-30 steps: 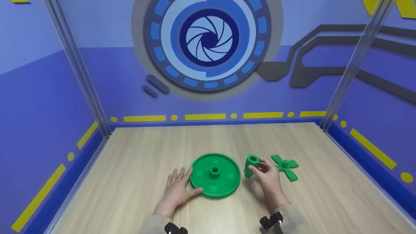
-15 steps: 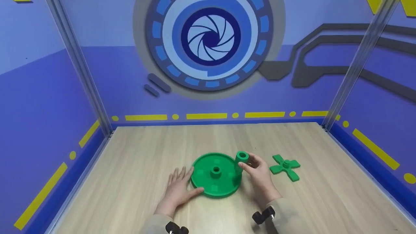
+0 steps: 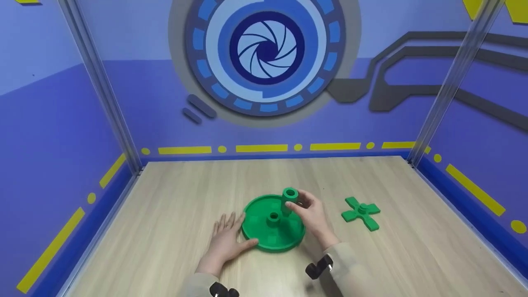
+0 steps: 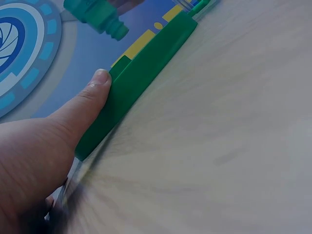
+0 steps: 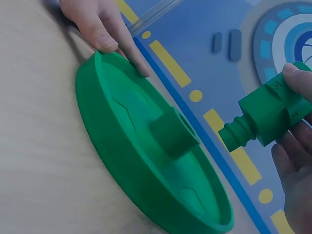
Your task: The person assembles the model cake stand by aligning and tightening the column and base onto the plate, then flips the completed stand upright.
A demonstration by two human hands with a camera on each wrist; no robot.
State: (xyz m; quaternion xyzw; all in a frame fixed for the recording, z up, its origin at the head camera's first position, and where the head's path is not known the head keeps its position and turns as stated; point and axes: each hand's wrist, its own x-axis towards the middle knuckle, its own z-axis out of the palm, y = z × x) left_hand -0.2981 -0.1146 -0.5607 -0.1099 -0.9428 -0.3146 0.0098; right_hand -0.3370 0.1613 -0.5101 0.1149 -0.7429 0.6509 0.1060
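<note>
2 hands busy: left hand flat, bracing round green plastic disc at 9 o'clock; right hand pinching green plastic peg, now moved above hub, nearly aligned.

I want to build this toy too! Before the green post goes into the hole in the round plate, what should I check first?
1. Right hand grips the green post firmly: ok.
2. Left hand steadies the round plate at its rim: ok.
3. Center socket open, nothing inside it: ok.
4. Post's narrow ridged end points toward the socket: ok.
5. Post lined up straight over the socket: not ok, off to one side, tilted.
6. Cross piece lies clear of the plate: ok.
</note>
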